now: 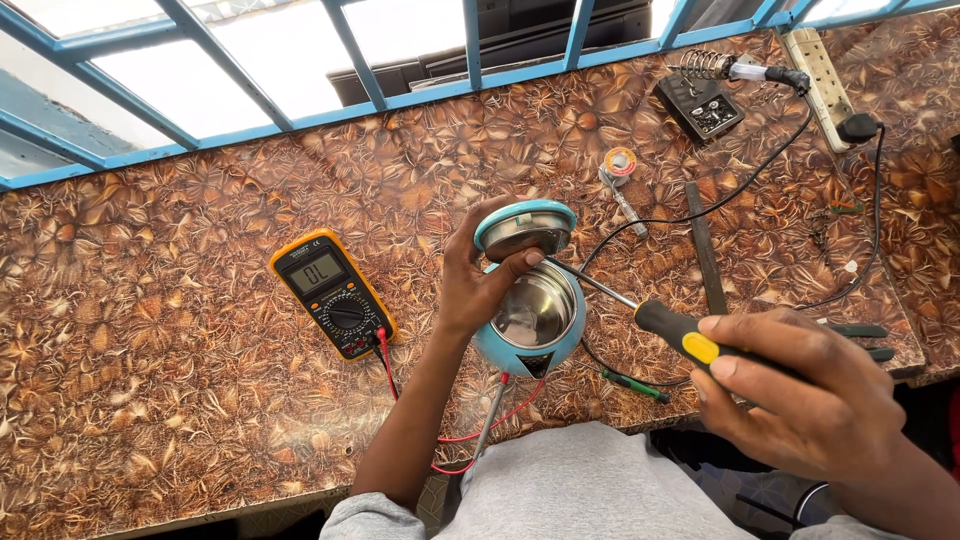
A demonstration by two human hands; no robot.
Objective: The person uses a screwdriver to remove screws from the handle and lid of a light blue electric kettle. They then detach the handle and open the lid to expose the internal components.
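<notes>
Closest to the camera, the right hand (800, 390) is closed around the black and yellow handle of a screwdriver (672, 330), and the thin metal shaft points left toward the rim of a small blue kettle (528, 325). This kettle sits at the front edge of the worktop (180, 380), just in front of the person's grey shirt, and its shiny steel inside is visible because the lid (524, 226) is lifted up. The left hand (478, 285) grips the kettle at its rim, with the thumb resting near the lid hinge. To the left of the kettle lies a yellow multimeter (332, 293) with 1 red lead going down toward the kettle. Farther back on the worktop are a soldering iron stand (700, 100), a roll of solder (620, 162) and a white power strip (825, 70).
</notes>
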